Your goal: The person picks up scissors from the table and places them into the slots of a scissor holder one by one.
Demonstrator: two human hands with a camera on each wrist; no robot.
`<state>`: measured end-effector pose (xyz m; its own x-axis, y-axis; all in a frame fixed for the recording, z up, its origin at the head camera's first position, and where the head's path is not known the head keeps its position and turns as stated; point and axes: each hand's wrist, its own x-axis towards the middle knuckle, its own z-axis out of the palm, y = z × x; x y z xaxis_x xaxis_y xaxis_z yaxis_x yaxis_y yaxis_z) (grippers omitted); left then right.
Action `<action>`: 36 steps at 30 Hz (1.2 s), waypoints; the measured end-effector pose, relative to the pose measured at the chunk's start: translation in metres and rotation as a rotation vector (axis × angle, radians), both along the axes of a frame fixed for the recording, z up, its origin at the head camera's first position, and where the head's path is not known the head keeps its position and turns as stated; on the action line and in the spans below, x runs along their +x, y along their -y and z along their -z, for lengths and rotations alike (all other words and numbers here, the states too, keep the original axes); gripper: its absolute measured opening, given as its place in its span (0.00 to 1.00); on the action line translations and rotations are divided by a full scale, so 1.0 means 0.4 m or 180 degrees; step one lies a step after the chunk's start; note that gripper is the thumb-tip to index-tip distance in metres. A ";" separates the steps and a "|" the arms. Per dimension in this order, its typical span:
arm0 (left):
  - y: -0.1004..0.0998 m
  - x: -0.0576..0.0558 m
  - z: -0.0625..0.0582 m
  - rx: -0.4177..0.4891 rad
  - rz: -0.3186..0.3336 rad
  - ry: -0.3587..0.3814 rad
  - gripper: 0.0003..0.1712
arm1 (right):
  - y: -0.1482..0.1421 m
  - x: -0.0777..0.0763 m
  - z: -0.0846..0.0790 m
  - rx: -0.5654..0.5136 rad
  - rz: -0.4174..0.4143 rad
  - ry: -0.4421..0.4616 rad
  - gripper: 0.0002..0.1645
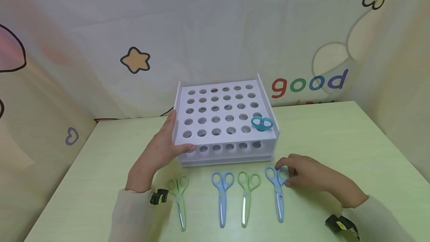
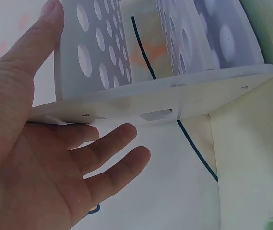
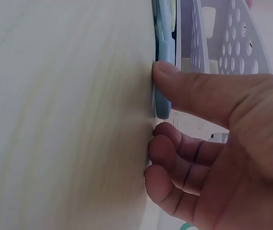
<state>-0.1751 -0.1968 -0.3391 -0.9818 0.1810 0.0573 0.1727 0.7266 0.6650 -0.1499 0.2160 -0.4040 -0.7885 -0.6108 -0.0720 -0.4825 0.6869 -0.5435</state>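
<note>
A white two-tier rack (image 1: pixel 221 124) with rows of round holes stands at the table's back. My left hand (image 1: pixel 158 148) holds its left side, thumb over the front edge; in the left wrist view the fingers lie outside the side panel (image 2: pixel 122 103). Teal-handled scissors (image 1: pixel 262 123) stand in a front-right hole, handles up. My right hand (image 1: pixel 305 171) pinches the handle of the rightmost blue scissors (image 1: pixel 279 193), which lie on the table, blades toward me. In the right wrist view my thumb presses the blue handle (image 3: pixel 163 103), fingertips close to the table.
Left of those scissors lie green scissors (image 1: pixel 246 199), another blue pair (image 1: pixel 222 199) and, near my left wrist, a second green pair (image 1: pixel 180 201). The pale green table (image 1: pixel 336 133) meets a printed cloth backdrop (image 1: pixel 218 29) behind the rack.
</note>
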 end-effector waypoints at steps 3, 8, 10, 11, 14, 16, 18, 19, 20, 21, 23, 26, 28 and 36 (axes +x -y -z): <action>0.003 0.001 0.000 -0.0024 -0.0010 0.0042 0.74 | 0.003 0.000 -0.006 0.0101 0.0045 0.0051 0.21; 0.006 0.001 -0.001 -0.0010 0.0003 0.0062 0.74 | -0.006 -0.004 -0.018 0.0229 0.0146 0.0227 0.20; 0.005 0.001 -0.002 0.0013 0.0018 0.0052 0.74 | -0.013 -0.006 -0.023 0.0232 0.0177 0.0309 0.20; 0.005 0.000 -0.002 0.0011 0.0025 0.0042 0.74 | -0.017 -0.006 -0.025 0.0225 0.0187 0.0349 0.19; 0.002 0.000 -0.004 0.0036 0.0047 0.0029 0.74 | -0.030 -0.008 -0.032 0.0160 0.0179 0.0421 0.18; 0.000 0.000 -0.005 0.0032 0.0042 0.0030 0.74 | -0.038 -0.007 -0.037 0.0094 0.0149 0.0452 0.17; -0.002 0.001 -0.006 0.0052 0.0050 0.0027 0.74 | -0.045 -0.007 -0.040 0.0049 0.0143 0.0456 0.17; -0.003 0.001 -0.006 0.0061 0.0052 0.0024 0.74 | -0.047 -0.007 -0.043 0.0028 0.0152 0.0466 0.17; -0.004 0.001 -0.006 0.0063 0.0051 0.0018 0.74 | -0.049 -0.007 -0.045 0.0010 0.0166 0.0479 0.17; -0.004 0.001 -0.006 0.0072 0.0057 0.0005 0.74 | -0.050 -0.007 -0.047 -0.0010 0.0181 0.0482 0.17; -0.006 0.002 -0.007 0.0097 0.0071 -0.0013 0.73 | -0.052 -0.008 -0.053 -0.0049 0.0220 0.0473 0.18; -0.007 0.001 -0.007 0.0098 0.0055 0.0003 0.74 | -0.056 -0.008 -0.064 -0.0158 0.0269 0.0444 0.18; -0.007 0.001 -0.007 0.0077 0.0021 0.0051 0.74 | -0.059 -0.007 -0.072 -0.0268 0.0309 0.0433 0.18; 0.000 0.001 -0.002 0.0063 -0.0008 0.0053 0.74 | -0.049 -0.004 -0.103 -0.0869 0.0458 0.0768 0.21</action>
<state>-0.1748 -0.1966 -0.3384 -0.9831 0.1776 0.0444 0.1597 0.7136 0.6821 -0.1516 0.2354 -0.3627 -0.8478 -0.5175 -0.1160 -0.2277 0.5527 -0.8016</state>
